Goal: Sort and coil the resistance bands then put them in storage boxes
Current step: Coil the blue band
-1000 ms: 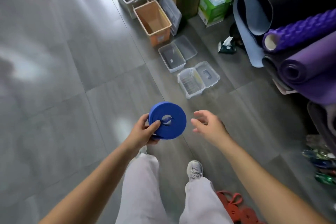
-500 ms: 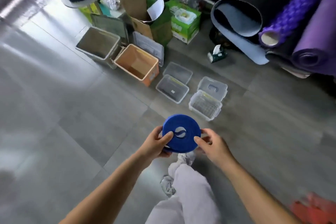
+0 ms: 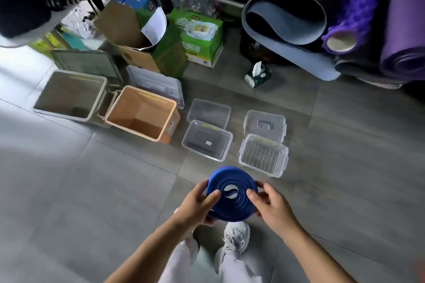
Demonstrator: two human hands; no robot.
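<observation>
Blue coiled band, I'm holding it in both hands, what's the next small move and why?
Probably carry it forward and lower it into the ribbed clear box. The blue band looks fully coiled, the left hand and right hand grip its edges, and that open box lies nearest, just ahead.

Soft daylight, perhaps from the upper left, glare on the grey floor [image 3: 18, 108], blurred, bowed edges.

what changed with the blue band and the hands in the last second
The right hand, open beside the coil a second ago, moved in and now grips the right edge of the blue band; the left hand keeps its hold. The coil's rings have slipped into steps. The orange box stays open on the floor.
</observation>
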